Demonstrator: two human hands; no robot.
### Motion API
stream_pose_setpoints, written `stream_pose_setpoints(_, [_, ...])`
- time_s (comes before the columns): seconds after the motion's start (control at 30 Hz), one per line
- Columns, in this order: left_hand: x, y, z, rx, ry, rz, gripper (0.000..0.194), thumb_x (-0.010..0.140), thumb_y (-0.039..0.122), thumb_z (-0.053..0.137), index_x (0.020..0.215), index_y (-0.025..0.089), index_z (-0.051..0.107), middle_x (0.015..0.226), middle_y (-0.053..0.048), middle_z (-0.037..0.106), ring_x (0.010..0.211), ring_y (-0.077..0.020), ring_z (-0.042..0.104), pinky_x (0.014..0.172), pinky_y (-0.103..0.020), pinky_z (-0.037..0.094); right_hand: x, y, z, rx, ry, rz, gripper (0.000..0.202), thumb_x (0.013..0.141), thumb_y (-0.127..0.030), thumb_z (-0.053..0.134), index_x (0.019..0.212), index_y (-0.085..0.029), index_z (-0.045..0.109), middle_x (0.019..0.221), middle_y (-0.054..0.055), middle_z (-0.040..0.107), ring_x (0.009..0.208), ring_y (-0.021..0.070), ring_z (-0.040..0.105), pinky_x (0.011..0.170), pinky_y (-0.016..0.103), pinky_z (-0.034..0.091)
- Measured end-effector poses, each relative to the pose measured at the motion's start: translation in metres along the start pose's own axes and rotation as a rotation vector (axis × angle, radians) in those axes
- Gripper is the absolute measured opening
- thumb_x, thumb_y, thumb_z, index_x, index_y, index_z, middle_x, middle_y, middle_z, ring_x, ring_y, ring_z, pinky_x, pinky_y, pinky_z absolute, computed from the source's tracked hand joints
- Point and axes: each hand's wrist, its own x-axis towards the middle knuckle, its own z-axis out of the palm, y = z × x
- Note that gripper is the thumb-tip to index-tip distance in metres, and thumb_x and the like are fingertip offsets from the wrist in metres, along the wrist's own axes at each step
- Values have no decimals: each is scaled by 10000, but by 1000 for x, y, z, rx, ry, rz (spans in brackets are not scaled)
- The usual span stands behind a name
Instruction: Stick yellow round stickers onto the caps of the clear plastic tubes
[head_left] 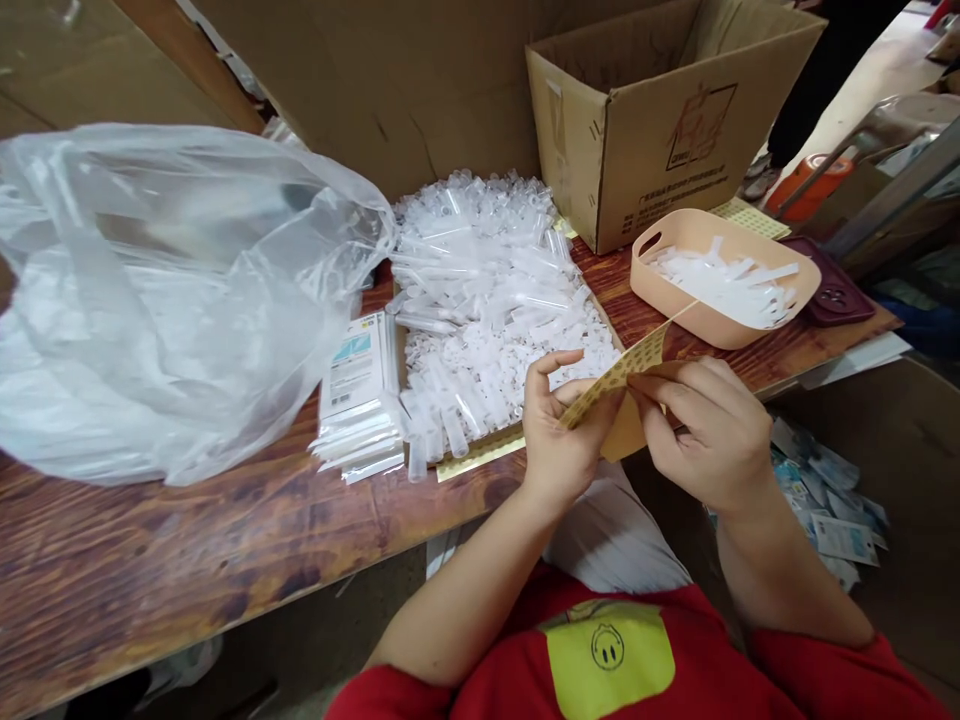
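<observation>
A yellow sticker sheet (626, 372) with rows of small round dots is held up over the table's front edge. My left hand (562, 430) grips its lower left end, thumb and fingers closed around it. At the sheet's right edge my right hand (701, 425) pinches with thumb and forefinger; whether a sticker is between the fingertips is too small to tell. Just beyond my hands lies a heap of clear plastic tubes (487, 260) with small white plastic pieces (480, 360) in front of it, in a shallow cardboard tray.
A large clear plastic bag (150, 320) lies at the left, beside a stack of printed packets (356, 385). A peach basket (675, 310) with white strips stands right, before a cardboard box (675, 130). Packed bags (832, 500) lie in a carton below, right.
</observation>
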Motion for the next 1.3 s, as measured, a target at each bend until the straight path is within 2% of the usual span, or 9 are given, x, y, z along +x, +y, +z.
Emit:
stream_pose_setpoints(0.1, [-1,3,2,14,-51,-21,634,704,376,903,1181,306,491,647,90,631,562,-118,617,588,-241,496,2,2,-3,5,-25,20,237,851,-77,645,997,-247,725,894,42,744,831,225,678,758,383,531])
stream_pose_setpoints(0.27, [-2,3,7,73,-59,16,666,747,358,872,1263,292,455,711,69,640,611,-125,639,618,-251,514,5,5,-6,32,-63,28,176,850,-65,640,929,-208,706,873,55,739,824,220,689,761,361,553])
stream_pose_setpoints(0.47, [2,-4,12,72,13,113,589,733,291,867,1208,266,520,916,16,699,707,-122,674,676,-261,551,3,7,3,-96,7,4,126,830,-71,663,840,-196,666,834,62,741,794,233,690,761,381,559])
stream_pose_setpoints(0.73, [7,-2,14,26,11,70,561,705,263,863,1145,229,517,1007,-29,718,914,-188,719,856,-333,574,0,12,4,-82,83,24,152,821,-71,670,870,-215,681,839,45,747,790,211,700,788,372,575])
stream_pose_setpoints(0.93, [12,2,11,47,24,29,542,704,225,848,1124,212,506,1188,-94,693,1109,-250,687,975,-400,551,-7,34,7,285,223,386,94,804,-159,726,831,-246,751,913,26,769,879,216,727,857,390,589])
stream_pose_setpoints(1.03, [15,0,10,16,17,-16,580,689,217,849,1149,208,496,1255,-124,671,1161,-281,672,1009,-442,540,-11,50,9,627,326,679,53,721,-220,802,751,-232,759,1078,44,774,1066,261,713,981,446,565])
stream_pose_setpoints(1.1, [17,-2,11,2,7,-44,604,677,216,852,1157,203,486,1278,-141,660,1169,-295,670,1010,-459,542,-13,58,9,868,296,919,112,648,-251,847,710,-219,760,1101,55,775,1090,282,708,977,451,573])
stream_pose_setpoints(1.2, [19,-3,13,38,17,-79,613,669,225,853,1151,201,475,1278,-152,663,1166,-304,674,996,-460,551,-16,65,7,1044,157,1176,234,537,-292,918,687,-203,762,905,57,790,878,256,736,832,414,622])
stream_pose_setpoints(1.3, [19,1,13,64,31,-122,594,678,233,844,1133,210,462,1204,-130,708,1100,-287,709,961,-449,569,-19,70,8,1036,153,1270,287,472,-304,950,656,-199,755,712,25,753,679,192,696,670,332,622])
